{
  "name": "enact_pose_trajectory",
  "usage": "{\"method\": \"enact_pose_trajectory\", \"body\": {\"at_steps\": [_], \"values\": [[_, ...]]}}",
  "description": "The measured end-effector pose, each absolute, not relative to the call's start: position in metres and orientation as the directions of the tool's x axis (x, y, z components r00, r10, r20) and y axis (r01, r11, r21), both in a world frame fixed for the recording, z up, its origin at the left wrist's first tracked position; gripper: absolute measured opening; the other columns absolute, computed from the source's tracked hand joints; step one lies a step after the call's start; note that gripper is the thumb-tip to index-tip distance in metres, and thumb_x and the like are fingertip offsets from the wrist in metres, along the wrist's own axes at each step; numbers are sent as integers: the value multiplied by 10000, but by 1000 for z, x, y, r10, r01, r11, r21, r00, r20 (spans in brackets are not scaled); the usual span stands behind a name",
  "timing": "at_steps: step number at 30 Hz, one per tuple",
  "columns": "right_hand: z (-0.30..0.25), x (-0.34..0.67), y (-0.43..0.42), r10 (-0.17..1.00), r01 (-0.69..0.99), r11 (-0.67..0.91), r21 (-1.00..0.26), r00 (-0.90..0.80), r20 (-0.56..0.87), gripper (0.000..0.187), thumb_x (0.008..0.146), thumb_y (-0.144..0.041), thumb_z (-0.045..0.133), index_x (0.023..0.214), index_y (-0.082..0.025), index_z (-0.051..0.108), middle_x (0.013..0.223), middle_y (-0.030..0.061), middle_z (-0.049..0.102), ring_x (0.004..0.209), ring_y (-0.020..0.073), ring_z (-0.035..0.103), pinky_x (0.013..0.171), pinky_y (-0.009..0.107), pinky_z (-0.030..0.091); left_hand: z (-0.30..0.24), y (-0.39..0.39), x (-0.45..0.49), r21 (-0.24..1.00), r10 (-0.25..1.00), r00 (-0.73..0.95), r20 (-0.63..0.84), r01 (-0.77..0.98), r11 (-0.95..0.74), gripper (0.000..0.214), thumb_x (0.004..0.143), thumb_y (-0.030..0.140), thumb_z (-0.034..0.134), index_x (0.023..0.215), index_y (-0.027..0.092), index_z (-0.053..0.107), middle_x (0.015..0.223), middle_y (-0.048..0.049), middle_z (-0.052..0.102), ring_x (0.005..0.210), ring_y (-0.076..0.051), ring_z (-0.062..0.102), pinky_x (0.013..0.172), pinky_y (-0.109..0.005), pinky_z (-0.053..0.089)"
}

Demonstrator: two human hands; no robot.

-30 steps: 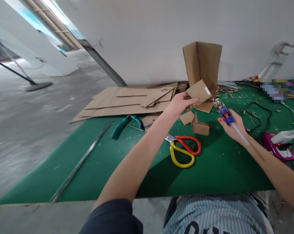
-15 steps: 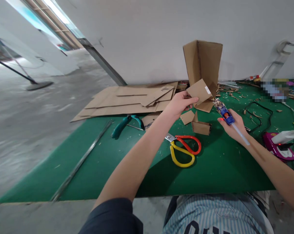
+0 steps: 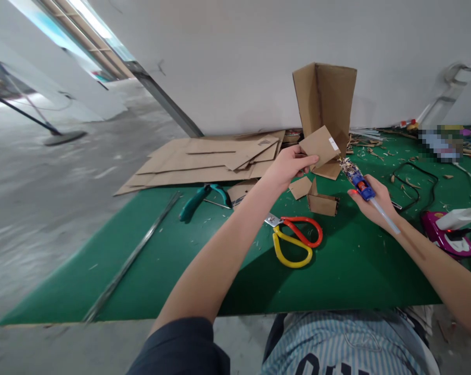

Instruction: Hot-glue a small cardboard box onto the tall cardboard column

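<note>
Between the thumb and fingers of my left hand (image 3: pixel 292 165) is a small square piece of cardboard (image 3: pixel 317 147) with a white label at its right corner. My right hand (image 3: pixel 376 203) is closed around a blue glue gun (image 3: pixel 360 186), a clear glue stick jutting from its back end. The gun's nozzle, crusted with cardboard scraps, points at the piece's right edge; whether they touch I cannot tell. Below lie a small folded cardboard box (image 3: pixel 322 204) and a loose cardboard scrap (image 3: pixel 301 188). Behind stands a tall folded cardboard panel (image 3: pixel 334 99).
Scissors (image 3: pixel 293 239) with red and yellow handles lie nearest me on the green table (image 3: pixel 360 276). To the left are a teal-handled tool (image 3: pixel 196 203), thin metal rods (image 3: pixel 134 255) and stacked cardboard sheets (image 3: pixel 173 161). A pink power strip (image 3: pixel 434 234) with cables sits right.
Almost nothing differs. The glue gun in my right hand has shifted very slightly left; the cardboard piece in my left hand stays practically in place.
</note>
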State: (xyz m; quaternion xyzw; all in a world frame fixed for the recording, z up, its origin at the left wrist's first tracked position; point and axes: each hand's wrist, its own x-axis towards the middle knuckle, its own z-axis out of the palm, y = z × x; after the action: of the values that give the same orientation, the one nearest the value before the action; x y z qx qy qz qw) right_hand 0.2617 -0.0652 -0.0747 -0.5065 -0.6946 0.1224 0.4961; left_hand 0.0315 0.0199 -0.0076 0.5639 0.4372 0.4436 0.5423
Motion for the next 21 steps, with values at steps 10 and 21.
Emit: {"method": "enact_pose_trajectory", "body": {"at_steps": [10,21], "values": [[-75,261,-66,806,587,492,-643,-27,591,379,845,-462,675,744,-268,366,690,-33,433,597,149,404,588,296,378,-5,18,33,1000,974,224,11,14,-15,187,752,103,781,851,149,629,625,51,561,478,-39,465,464,-201,302],[-75,261,-67,796,592,522,-614,-78,600,371,860,-435,676,760,-266,361,714,-23,452,605,154,419,579,296,365,-4,18,33,999,973,232,17,36,-25,132,798,77,726,864,138,630,693,34,600,475,-27,472,452,-189,306]]}}
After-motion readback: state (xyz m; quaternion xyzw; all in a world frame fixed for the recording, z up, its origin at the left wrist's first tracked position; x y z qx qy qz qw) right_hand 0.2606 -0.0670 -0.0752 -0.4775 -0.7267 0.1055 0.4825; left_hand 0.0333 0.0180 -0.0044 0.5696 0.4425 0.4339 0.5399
